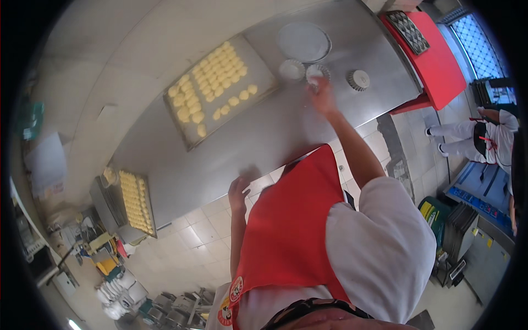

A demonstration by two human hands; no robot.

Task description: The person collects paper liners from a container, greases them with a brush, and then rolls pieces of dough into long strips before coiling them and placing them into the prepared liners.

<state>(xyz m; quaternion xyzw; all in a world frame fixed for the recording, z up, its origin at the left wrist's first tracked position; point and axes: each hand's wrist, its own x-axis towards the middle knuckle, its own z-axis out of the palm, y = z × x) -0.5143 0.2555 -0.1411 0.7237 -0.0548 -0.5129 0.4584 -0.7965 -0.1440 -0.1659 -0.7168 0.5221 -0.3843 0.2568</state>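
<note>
Touching or hovering at the near side of a round, fluted, silvery metal tin (319, 70) with something white in it, the bare right hand (323, 98) has its fingertips bunched and blurred; whether they grip the rim or only what lies inside, I cannot tell. The tin sits on a long grey steel table (236, 143), straight beyond those fingertips; being round, it shows no long axis. The right hand is clearly nearer — the left hand (238, 195) hangs well apart by the table's near edge, fingers loosely curled and parted, with nothing seen in it. Just left of the tin is a 2nd pale fluted tin (291, 70); farther right stands a 3rd fluted metal tin (358, 80). Behind them lies a round grey metal tray (303, 41). Left of these, a flat rectangular metal baking tray (256, 60) bears rows of pale yellow, rounded dough pieces (223, 69) — beyond the table's right end is a red table (443, 66).
</note>
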